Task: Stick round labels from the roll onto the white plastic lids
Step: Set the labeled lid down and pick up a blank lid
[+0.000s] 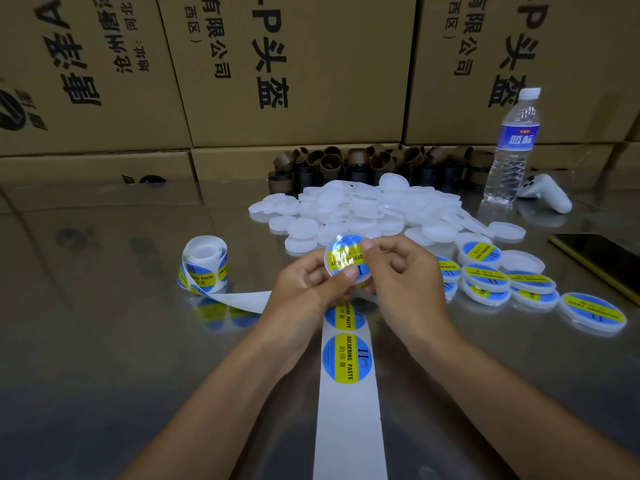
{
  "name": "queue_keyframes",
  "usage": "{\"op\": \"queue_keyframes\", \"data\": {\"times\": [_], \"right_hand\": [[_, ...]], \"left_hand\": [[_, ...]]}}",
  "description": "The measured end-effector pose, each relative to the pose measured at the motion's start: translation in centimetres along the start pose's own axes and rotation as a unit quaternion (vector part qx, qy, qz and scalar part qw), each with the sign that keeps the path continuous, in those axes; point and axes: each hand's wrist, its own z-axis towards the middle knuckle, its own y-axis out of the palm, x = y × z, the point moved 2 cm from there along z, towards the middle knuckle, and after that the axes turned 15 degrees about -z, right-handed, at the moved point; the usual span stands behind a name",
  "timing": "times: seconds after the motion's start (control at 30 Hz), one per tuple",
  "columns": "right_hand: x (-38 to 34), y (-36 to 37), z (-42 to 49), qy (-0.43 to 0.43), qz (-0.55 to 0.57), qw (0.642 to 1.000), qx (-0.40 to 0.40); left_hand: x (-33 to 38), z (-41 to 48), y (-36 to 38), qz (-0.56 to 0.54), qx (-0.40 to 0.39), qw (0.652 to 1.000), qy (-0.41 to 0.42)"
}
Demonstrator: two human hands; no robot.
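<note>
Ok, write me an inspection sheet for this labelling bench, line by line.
Surface: shiny reflective metal table.
Job's things: roll of round blue-and-yellow labels at left, its white backing strip running toward the person; heap of plain white plastic lids behind the hands; labelled lids grouped at right.
Clutter: clear plastic water bottle, white game controller and dark phone at right; brown cardboard cores behind the heap.
Grippers: left hand and right hand both pinch the held lid, thumbs on its label.
Cables: nothing seen.
Surroundings: stacked brown cardboard boxes behind the table.
</note>
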Motion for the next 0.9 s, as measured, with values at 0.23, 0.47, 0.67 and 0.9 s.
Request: {"op": "queue_keyframes", "data": {"times": [0.23,0.47,0.67,0.9], "right_hand": [[0.0,0.1,-0.1,-0.012,0.028,0.999,-0.041],[0.2,0.4,0.0,-0.021,0.006,0.997,-0.074],[0.3,0.2,0.3,-0.054,-0.002,0.993,-0.101],[2.1,-2.8,2.2,-0.015,-0.085,0.996,0.001]], "left_hand": [[0.0,0.0,-0.3,0.006,0.018,1.0,0.01],[0.2,0.2,-0.3,-0.012,0.041,0.999,0.025],[0.3,0.3,-0.5,-0.014,0.051,0.998,0.03],[0.1,0.2,-0.6,0.003,0.076,0.996,0.045]]}}
